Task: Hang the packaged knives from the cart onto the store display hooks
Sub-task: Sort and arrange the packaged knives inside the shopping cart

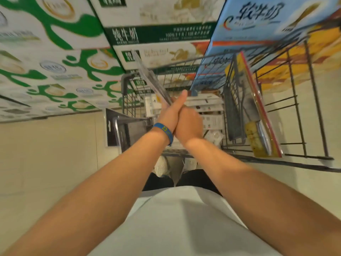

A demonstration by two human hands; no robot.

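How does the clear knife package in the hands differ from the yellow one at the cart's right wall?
The clear package is gripped by the left hand and raised over the cart; the yellow package leans untouched against its wire wall. The clear package shows only its thin edge; the yellow package shows its face, with a knife inside. Both are flat packs.

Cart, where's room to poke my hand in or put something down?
Crowded: the cart middle holds white boxes, and a red-edged package leans in its right side. Bare room is the floor left of the cart, between the milk cartons and the left arm.
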